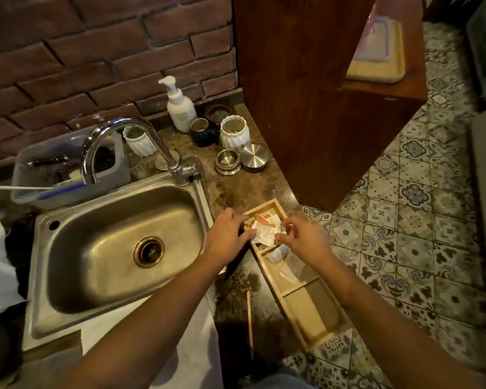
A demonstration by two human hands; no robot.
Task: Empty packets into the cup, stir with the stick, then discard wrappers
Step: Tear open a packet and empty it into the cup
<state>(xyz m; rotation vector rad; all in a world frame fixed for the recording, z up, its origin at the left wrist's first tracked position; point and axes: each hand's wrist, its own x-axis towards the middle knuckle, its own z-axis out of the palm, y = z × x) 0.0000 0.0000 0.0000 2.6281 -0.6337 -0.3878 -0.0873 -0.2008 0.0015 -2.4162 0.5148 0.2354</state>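
Observation:
A white and orange packet (pixel 265 233) is held between my two hands over the far compartment of a long wooden tray (pixel 275 287). My left hand (pixel 228 237) pinches its left edge and my right hand (pixel 303 237) pinches its right edge. More orange-printed packets lie underneath in that compartment. A thin wooden stick (pixel 249 324) lies on the dark counter left of the tray. I cannot tell which vessel is the cup.
A steel sink (pixel 68 276) with a curved tap (pixel 118 147) lies to the left. Behind stand a white pump bottle (pixel 178 106), white ribbed jars (pixel 234 132), a dark pot (pixel 202 131) and metal tins (pixel 227 161). A wooden cabinet (pixel 320 108) rises at the right; patterned floor tiles (pixel 410 220) lie beyond.

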